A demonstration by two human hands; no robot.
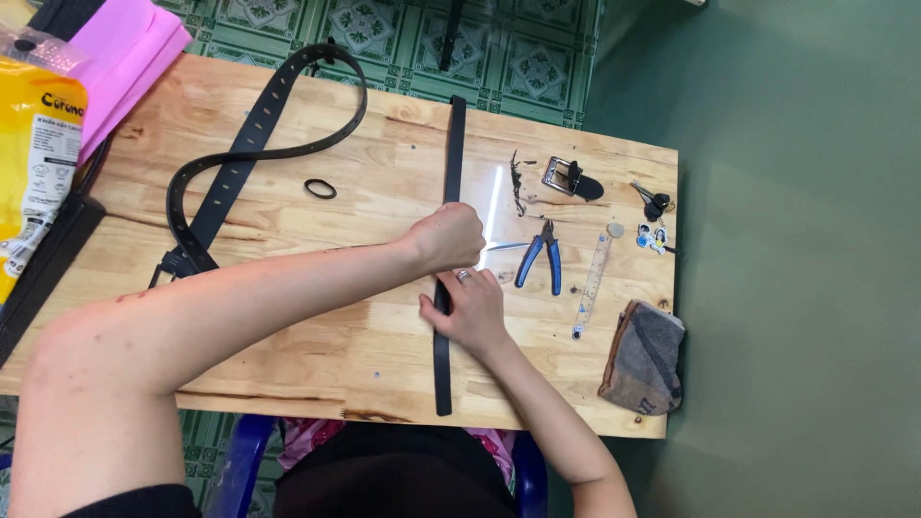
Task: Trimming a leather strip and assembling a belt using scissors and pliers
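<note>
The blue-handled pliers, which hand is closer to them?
Right. The right hand presses the straight black strap just left of and below the blue-handled pliers. The left hand sits farther left on the strap.

Bare wood between black ring (320, 188) and strap (451, 163).

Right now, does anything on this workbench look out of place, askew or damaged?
Nothing looks damaged or spilled. The straight black strap overhangs the wooden table at its far edge, pinned by the left hand and right hand. The punched belt also loops past the far edge. The blue-handled pliers, buckle and clear ruler lie loose.
</note>
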